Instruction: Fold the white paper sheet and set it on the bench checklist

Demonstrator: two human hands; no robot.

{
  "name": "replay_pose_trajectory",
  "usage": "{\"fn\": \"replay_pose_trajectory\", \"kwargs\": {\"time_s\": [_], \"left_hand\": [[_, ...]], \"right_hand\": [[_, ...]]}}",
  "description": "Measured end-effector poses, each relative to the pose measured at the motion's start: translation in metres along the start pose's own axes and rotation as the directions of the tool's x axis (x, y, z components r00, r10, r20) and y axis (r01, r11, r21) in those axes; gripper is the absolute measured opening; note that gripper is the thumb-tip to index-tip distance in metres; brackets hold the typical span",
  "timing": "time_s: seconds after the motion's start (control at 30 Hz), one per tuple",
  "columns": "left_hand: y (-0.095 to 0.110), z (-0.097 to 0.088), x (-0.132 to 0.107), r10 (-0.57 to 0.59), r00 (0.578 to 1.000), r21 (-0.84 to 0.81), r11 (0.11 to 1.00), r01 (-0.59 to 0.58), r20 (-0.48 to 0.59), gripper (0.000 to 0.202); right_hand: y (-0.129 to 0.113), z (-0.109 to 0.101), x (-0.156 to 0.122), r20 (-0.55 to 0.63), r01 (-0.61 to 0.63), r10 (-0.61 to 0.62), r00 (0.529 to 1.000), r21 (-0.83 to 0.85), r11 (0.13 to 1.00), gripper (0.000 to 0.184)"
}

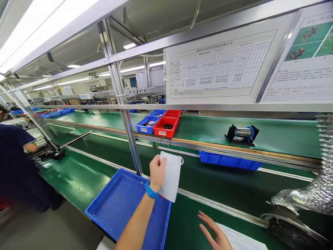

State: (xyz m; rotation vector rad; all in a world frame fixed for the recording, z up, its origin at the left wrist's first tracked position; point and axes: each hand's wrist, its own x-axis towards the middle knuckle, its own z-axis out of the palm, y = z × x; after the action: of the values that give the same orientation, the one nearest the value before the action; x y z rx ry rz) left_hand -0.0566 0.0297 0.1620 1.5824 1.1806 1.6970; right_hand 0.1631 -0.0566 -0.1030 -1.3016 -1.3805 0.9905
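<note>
Left hand [157, 172] pinches a soft white mask [171, 177] upright over the far rim of a scuffed blue tray [117, 205]; right hand [214, 231] spreads flat above paper [241, 239], with bare green belt [221, 187] beyond.

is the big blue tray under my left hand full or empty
Nearly empty: the blue tray shows mostly bare floor with a few small specks, below the left hand holding a white mask.
</note>
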Motion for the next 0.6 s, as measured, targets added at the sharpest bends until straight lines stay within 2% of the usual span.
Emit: {"fn": "replay_pose_trajectory", "kwargs": {"time_s": [0.07,0.13,0.2,0.27,0.33,0.4,0.43,0.5,0.53,0.6], "left_hand": [[-0.006,0.018,-0.035,-0.074,0.993,-0.073,0.994,0.081,0.088,0.025],[-0.018,0.034,-0.069,-0.159,0.97,-0.156,0.969,0.189,0.185,0.024],[-0.034,0.045,-0.098,-0.227,0.941,-0.177,0.945,0.276,0.251,0.022],[-0.05,0.047,-0.118,-0.248,0.938,-0.107,0.954,0.28,0.243,0.018],[-0.065,0.042,-0.131,-0.155,0.975,0.047,0.988,0.15,0.16,0.032],[-0.074,0.033,-0.139,0.078,0.99,0.247,0.963,-0.105,0.116,0.056],[-0.077,0.028,-0.141,0.214,0.965,0.327,0.91,-0.254,0.154,0.06],[-0.083,0.023,-0.141,0.416,0.856,0.383,0.77,-0.511,0.306,0.052],[-0.087,0.023,-0.138,0.494,0.793,0.379,0.699,-0.606,0.357,0.044],[-0.095,0.032,-0.131,0.602,0.701,0.339,0.614,-0.713,0.383,0.031]], "right_hand": [[-0.044,0.014,0.002,0.047,0.007,-0.016,0.999,0.18,0.984,0.071],[-0.081,0.017,0.004,-0.016,-0.002,0.008,1.0,0.294,0.956,0.084],[-0.104,0.011,0.005,-0.047,-0.025,0.042,0.998,0.314,0.949,0.082],[-0.114,0.002,0.005,-0.048,0.007,0.007,0.999,0.28,0.96,0.07],[-0.117,-0.005,0.002,-0.053,0.08,-0.071,0.996,0.205,0.975,0.056],[-0.117,-0.008,-0.005,-0.057,0.146,-0.141,0.988,0.099,0.984,0.044],[-0.118,-0.007,-0.009,-0.054,0.169,-0.167,0.985,0.043,0.985,0.039],[-0.119,-0.006,-0.016,-0.04,0.222,-0.225,0.973,-0.066,0.973,0.031],[-0.119,-0.008,-0.017,-0.033,0.231,-0.238,0.971,-0.142,0.963,0.026],[-0.114,-0.017,-0.015,-0.036,0.199,-0.217,0.975,-0.274,0.941,0.02]]}}
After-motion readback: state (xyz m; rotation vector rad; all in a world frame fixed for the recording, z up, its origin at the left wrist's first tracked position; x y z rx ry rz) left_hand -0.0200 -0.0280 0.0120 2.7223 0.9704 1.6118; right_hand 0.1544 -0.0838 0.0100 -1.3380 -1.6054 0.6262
